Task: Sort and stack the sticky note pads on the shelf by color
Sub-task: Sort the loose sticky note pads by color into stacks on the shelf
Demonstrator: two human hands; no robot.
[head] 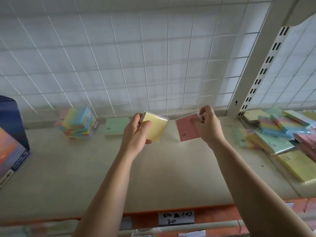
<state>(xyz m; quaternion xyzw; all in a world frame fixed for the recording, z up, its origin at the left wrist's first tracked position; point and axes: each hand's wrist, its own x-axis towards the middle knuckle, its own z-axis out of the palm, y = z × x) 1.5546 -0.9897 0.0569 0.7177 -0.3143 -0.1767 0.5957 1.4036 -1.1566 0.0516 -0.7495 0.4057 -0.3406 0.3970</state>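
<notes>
My left hand (136, 132) grips a yellow sticky note pad (156, 129) above the middle of the beige shelf (153, 177). My right hand (207, 125) pinches the top right corner of a pink sticky note pad (186, 130), held tilted just over the shelf. A green pad (115, 125) lies flat near the back, left of my left hand. Farther left stands a stack of multicoloured pads (78, 123).
A loose heap of yellow, green, pink and rainbow pads (280, 134) covers the shelf's right side. A dark blue box (12, 139) stands at the left edge. White wire grid (136, 57) backs the shelf; a slotted upright post (256, 65) rises at right. A handwritten label (176, 218) hangs on the front edge.
</notes>
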